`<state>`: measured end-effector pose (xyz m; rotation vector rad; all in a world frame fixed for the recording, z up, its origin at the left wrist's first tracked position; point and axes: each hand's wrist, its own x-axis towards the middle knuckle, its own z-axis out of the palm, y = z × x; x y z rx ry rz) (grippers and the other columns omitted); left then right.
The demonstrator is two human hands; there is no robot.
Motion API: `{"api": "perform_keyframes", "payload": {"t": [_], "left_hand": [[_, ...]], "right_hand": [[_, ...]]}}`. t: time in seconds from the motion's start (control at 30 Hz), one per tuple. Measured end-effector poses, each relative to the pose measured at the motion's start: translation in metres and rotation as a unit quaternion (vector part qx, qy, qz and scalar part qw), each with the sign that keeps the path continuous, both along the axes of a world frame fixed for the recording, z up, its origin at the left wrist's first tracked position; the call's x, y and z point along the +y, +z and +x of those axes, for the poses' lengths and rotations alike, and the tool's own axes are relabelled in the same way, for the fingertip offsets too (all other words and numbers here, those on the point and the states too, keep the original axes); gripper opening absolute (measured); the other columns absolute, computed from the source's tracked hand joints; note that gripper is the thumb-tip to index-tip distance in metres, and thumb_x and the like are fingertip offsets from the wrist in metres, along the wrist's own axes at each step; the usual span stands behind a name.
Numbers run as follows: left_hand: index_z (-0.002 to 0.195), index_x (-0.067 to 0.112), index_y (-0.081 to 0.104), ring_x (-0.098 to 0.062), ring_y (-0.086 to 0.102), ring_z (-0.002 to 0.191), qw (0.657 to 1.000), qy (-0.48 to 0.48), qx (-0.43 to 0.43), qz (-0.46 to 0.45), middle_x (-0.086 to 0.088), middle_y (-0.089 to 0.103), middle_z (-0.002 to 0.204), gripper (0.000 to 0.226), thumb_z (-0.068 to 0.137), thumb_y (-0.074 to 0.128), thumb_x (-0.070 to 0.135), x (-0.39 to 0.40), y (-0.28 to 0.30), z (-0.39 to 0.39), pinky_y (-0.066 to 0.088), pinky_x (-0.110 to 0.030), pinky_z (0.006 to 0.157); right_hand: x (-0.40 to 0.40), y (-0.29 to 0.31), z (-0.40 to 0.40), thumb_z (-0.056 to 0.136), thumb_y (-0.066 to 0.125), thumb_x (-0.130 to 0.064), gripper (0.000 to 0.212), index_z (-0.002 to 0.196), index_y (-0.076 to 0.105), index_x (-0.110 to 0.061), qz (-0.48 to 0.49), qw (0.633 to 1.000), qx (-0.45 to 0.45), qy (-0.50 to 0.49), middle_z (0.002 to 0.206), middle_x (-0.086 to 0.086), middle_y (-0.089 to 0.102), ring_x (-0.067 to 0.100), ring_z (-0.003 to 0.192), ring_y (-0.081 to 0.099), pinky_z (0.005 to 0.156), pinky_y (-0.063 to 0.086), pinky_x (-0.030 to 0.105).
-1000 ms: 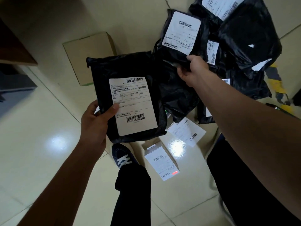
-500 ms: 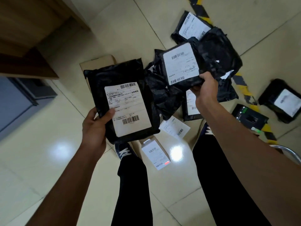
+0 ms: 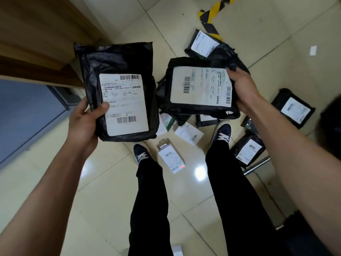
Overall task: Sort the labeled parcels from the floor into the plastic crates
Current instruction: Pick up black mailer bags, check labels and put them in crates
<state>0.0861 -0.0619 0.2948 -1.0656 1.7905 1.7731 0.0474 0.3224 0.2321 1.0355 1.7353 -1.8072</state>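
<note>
My left hand [image 3: 84,122] grips a black plastic parcel [image 3: 118,61] by its lower left edge, thumb on the white label, label upright toward me. My right hand [image 3: 243,89] holds a second black parcel [image 3: 199,109] by its right end, its label turned sideways. Both parcels are lifted above the floor. More black labeled parcels lie on the tiles: one far up [image 3: 202,43], one at the right [image 3: 293,109], one by my right foot [image 3: 248,151]. No crate is in view.
A small white box [image 3: 170,157] and a loose white label [image 3: 189,133] lie between my shoes. Wooden furniture [image 3: 36,43] and a blue-grey panel [image 3: 24,111] stand at the left. Yellow-black floor tape [image 3: 214,10] runs at the top. A metal bar [image 3: 256,166] sits at the right.
I have straightened up, so the floor looks farther away. My right hand lifted its parcel off the pile and turned it so the label lies sideways. The left parcel rose too.
</note>
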Motion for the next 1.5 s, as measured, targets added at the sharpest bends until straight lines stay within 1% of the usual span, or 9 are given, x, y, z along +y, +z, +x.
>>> {"api": "perform_keyframes", "payload": {"t": [0.13,0.37,0.53,0.7,0.83,1.0,1.2,1.4,1.5], "left_hand": [[0.138,0.015,0.061,-0.021,0.071,0.114,1.0,-0.016,0.009,-0.013,0.001,0.073,0.127,0.044,0.096,0.065,0.005,-0.011,0.017,0.001,0.06,-0.033,0.092],[0.14,0.015,0.06,-0.021,0.07,0.115,0.999,-0.031,0.0,0.01,0.001,0.072,0.128,0.045,0.096,0.066,0.006,-0.015,0.014,0.015,0.058,-0.035,0.096],[0.137,0.012,0.062,-0.025,0.071,0.115,0.998,-0.04,-0.017,0.051,-0.004,0.073,0.125,0.044,0.094,0.067,0.003,-0.013,0.009,0.033,0.058,-0.037,0.096],[0.137,0.011,0.062,-0.026,0.071,0.113,0.996,-0.024,-0.034,0.075,-0.006,0.074,0.124,0.044,0.094,0.067,0.002,-0.023,0.001,0.048,0.058,-0.039,0.096],[0.135,0.012,0.064,-0.024,0.071,0.114,0.994,0.011,-0.049,0.097,-0.005,0.074,0.124,0.039,0.096,0.064,0.004,-0.037,-0.003,0.059,0.059,-0.036,0.093],[0.136,0.012,0.063,-0.024,0.069,0.118,0.989,0.048,-0.056,0.126,-0.005,0.072,0.128,0.038,0.098,0.062,0.007,-0.049,-0.011,0.074,0.057,-0.036,0.097],[0.137,0.016,0.062,-0.023,0.068,0.121,0.985,0.065,-0.067,0.145,-0.004,0.071,0.131,0.039,0.098,0.064,0.013,-0.057,-0.017,0.081,0.054,-0.04,0.1],[0.136,0.017,0.063,-0.023,0.069,0.119,0.984,0.064,-0.08,0.145,-0.003,0.072,0.128,0.039,0.097,0.065,0.014,-0.058,-0.014,0.078,0.056,-0.039,0.097],[0.136,0.017,0.063,-0.023,0.069,0.119,0.985,0.062,-0.081,0.142,-0.003,0.072,0.128,0.04,0.097,0.066,0.014,-0.057,-0.014,0.075,0.056,-0.038,0.096]], "right_hand": [[0.002,0.027,-0.009,0.105,0.054,-0.033,0.029,0.12,0.067,-0.011,0.052,0.99,0.023,0.129,0.104,0.002,0.078,0.016,0.091,0.074,0.079,0.058,0.031],[-0.017,0.044,-0.021,0.102,0.054,-0.036,0.021,0.11,0.066,-0.021,-0.042,0.936,-0.056,0.345,0.103,-0.005,0.077,0.012,0.099,0.074,0.082,0.059,0.027],[-0.067,0.052,-0.027,0.094,0.061,-0.043,0.034,0.117,0.07,-0.019,-0.034,0.9,-0.048,0.433,0.109,0.001,0.078,0.016,0.103,0.074,0.095,0.055,0.036],[-0.119,0.047,-0.033,0.088,0.071,-0.055,0.037,0.106,0.076,-0.023,0.076,0.875,-0.013,0.478,0.096,-0.007,0.079,0.01,0.09,0.075,0.089,0.059,0.028],[-0.152,0.038,-0.038,0.086,0.073,-0.057,0.057,0.106,0.074,-0.005,0.151,0.853,0.022,0.499,0.103,0.01,0.076,0.022,0.092,0.073,0.087,0.058,0.037],[-0.179,0.029,-0.043,0.086,0.072,-0.058,0.062,0.092,0.068,0.003,0.216,0.834,0.062,0.504,0.078,0.006,0.06,0.014,0.074,0.056,0.06,0.039,0.027],[-0.193,0.03,-0.045,0.087,0.069,-0.06,0.062,0.099,0.071,0.001,0.265,0.817,0.058,0.51,0.096,0.014,0.071,0.024,0.094,0.066,0.073,0.047,0.031],[-0.189,0.04,-0.039,0.089,0.058,-0.071,0.079,0.128,0.064,-0.002,0.287,0.782,-0.016,0.552,0.131,0.017,0.064,0.033,0.119,0.061,0.099,0.051,0.04],[-0.184,0.038,-0.038,0.076,0.045,-0.093,0.083,0.104,0.063,-0.016,0.317,0.743,-0.084,0.583,0.126,0.015,0.062,0.033,0.121,0.058,0.087,0.045,0.037]]}}
